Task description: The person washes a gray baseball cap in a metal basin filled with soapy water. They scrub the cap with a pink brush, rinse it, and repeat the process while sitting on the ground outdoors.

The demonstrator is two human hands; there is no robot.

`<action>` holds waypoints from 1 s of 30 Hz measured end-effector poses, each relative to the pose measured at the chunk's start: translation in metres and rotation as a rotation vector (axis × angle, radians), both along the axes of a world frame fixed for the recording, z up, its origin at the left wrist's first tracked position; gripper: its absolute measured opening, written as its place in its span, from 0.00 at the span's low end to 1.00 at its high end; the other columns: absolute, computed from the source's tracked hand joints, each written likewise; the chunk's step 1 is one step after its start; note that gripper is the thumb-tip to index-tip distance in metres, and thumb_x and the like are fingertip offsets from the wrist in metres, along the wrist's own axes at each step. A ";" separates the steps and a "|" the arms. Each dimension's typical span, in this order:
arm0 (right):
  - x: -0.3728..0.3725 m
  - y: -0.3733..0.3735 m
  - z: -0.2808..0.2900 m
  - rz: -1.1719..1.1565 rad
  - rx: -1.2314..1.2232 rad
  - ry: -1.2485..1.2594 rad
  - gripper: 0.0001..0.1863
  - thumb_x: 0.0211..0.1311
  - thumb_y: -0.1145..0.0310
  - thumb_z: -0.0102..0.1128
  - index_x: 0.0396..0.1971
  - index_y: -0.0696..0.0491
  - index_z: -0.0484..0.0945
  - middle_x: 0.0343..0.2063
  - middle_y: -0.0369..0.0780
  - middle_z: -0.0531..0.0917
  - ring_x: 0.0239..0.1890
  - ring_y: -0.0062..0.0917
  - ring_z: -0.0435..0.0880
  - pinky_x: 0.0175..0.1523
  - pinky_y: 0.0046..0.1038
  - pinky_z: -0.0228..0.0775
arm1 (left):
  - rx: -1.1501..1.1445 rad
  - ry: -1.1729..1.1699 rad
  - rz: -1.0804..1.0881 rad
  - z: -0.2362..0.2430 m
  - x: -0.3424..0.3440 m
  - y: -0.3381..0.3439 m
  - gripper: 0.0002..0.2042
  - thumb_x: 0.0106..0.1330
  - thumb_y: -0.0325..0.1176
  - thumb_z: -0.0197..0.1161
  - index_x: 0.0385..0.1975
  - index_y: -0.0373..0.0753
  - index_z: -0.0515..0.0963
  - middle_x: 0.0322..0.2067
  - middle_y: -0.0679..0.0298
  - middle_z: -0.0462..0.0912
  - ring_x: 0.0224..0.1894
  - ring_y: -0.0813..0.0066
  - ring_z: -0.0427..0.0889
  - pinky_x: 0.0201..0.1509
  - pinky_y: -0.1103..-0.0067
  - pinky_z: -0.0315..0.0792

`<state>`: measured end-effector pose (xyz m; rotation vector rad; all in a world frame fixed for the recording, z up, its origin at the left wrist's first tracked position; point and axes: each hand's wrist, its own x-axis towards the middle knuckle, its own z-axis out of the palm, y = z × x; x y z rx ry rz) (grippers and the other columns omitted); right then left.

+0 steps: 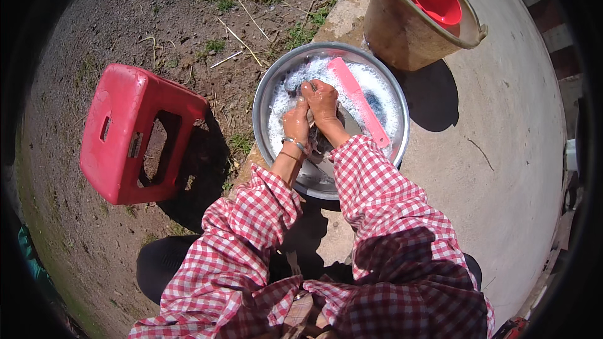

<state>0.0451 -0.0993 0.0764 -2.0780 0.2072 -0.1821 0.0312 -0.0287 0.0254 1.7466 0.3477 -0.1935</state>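
Together, hands [295, 123] [321, 99] clutch apparent cloth [318, 142]; pink tool [360, 102] beside; bucket [392, 32] beyond basin [404, 119]

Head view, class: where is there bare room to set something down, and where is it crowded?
The widest patch is the concrete right of the basin, below the bucket, where a thin twig lies. A narrow strip of soil separates stool and basin. Inside the basin is crowded: left hand, right hand, wet cloth, pink paddle.
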 end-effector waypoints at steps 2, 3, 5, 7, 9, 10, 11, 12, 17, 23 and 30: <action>-0.016 0.005 0.008 0.236 0.147 -0.089 0.12 0.49 0.63 0.53 0.15 0.56 0.73 0.12 0.50 0.69 0.14 0.43 0.68 0.21 0.32 0.61 | -0.208 -0.040 0.252 0.010 0.003 0.007 0.25 0.65 0.48 0.44 0.17 0.30 0.74 0.13 0.65 0.71 0.19 0.73 0.68 0.24 0.73 0.62; -0.021 0.006 0.004 0.372 0.029 -0.240 0.12 0.49 0.63 0.53 0.16 0.56 0.74 0.12 0.49 0.68 0.15 0.42 0.68 0.22 0.32 0.61 | -0.660 -0.103 0.095 0.011 0.004 0.013 0.23 0.65 0.47 0.45 0.19 0.32 0.74 0.13 0.65 0.71 0.19 0.75 0.69 0.23 0.75 0.62; -0.020 0.001 -0.010 0.305 0.023 -0.210 0.14 0.49 0.62 0.52 0.14 0.57 0.73 0.13 0.50 0.68 0.16 0.44 0.70 0.23 0.35 0.61 | -0.884 -0.013 0.242 0.008 0.002 0.015 0.16 0.65 0.44 0.47 0.30 0.37 0.73 0.23 0.64 0.75 0.25 0.74 0.74 0.29 0.76 0.69; 0.011 -0.014 -0.032 0.040 -0.082 -0.212 0.15 0.48 0.61 0.52 0.12 0.56 0.74 0.12 0.49 0.71 0.18 0.44 0.72 0.24 0.37 0.63 | -1.047 0.204 0.081 0.002 -0.002 0.010 0.13 0.64 0.43 0.48 0.36 0.39 0.72 0.30 0.63 0.77 0.30 0.72 0.77 0.35 0.75 0.74; 0.029 -0.027 -0.056 0.088 -0.208 -0.137 0.15 0.49 0.61 0.52 0.13 0.57 0.74 0.13 0.48 0.74 0.20 0.44 0.74 0.27 0.38 0.65 | -0.863 0.264 -0.097 -0.006 -0.003 0.004 0.15 0.64 0.43 0.49 0.40 0.38 0.71 0.34 0.61 0.77 0.33 0.70 0.78 0.36 0.72 0.74; 0.035 -0.030 -0.066 0.038 -0.262 -0.180 0.14 0.49 0.61 0.52 0.16 0.58 0.75 0.14 0.48 0.74 0.21 0.43 0.75 0.28 0.38 0.66 | -0.835 0.296 0.114 -0.009 -0.005 0.005 0.19 0.63 0.47 0.49 0.40 0.36 0.72 0.32 0.62 0.78 0.32 0.71 0.77 0.36 0.72 0.73; 0.035 -0.035 -0.075 0.064 -0.210 -0.123 0.13 0.50 0.61 0.53 0.18 0.57 0.75 0.17 0.48 0.75 0.23 0.42 0.75 0.30 0.37 0.66 | -0.601 0.239 0.201 -0.013 -0.002 0.006 0.20 0.63 0.49 0.49 0.34 0.34 0.74 0.28 0.64 0.77 0.28 0.74 0.74 0.32 0.75 0.70; 0.033 -0.038 -0.082 0.033 -0.173 -0.053 0.13 0.50 0.62 0.53 0.20 0.57 0.75 0.19 0.48 0.76 0.24 0.40 0.75 0.32 0.36 0.66 | -0.359 0.183 0.298 -0.017 -0.001 0.014 0.22 0.62 0.50 0.49 0.29 0.33 0.76 0.25 0.65 0.77 0.24 0.77 0.71 0.29 0.78 0.66; 0.007 -0.049 -0.097 0.781 -0.784 0.027 0.10 0.55 0.72 0.44 0.34 0.57 0.73 0.38 0.51 0.74 0.41 0.42 0.73 0.44 0.39 0.64 | 0.521 -0.025 -0.251 -0.041 0.002 0.036 0.16 0.47 0.41 0.63 0.26 0.32 0.77 0.27 0.48 0.78 0.33 0.52 0.77 0.39 0.69 0.70; 0.018 -0.046 -0.092 0.333 -0.097 -0.093 0.12 0.56 0.65 0.45 0.32 0.57 0.73 0.30 0.51 0.77 0.36 0.43 0.75 0.42 0.39 0.65 | -0.028 -0.054 0.093 -0.044 0.000 0.021 0.07 0.55 0.28 0.58 0.29 0.32 0.78 0.23 0.69 0.77 0.25 0.85 0.72 0.29 0.87 0.67; 0.017 -0.025 -0.056 0.141 0.113 -0.140 0.16 0.54 0.62 0.51 0.21 0.62 0.75 0.17 0.50 0.75 0.22 0.38 0.76 0.31 0.33 0.66 | 0.291 -0.282 0.259 -0.009 -0.003 0.010 0.17 0.60 0.39 0.52 0.20 0.29 0.73 0.15 0.48 0.72 0.16 0.64 0.66 0.24 0.71 0.63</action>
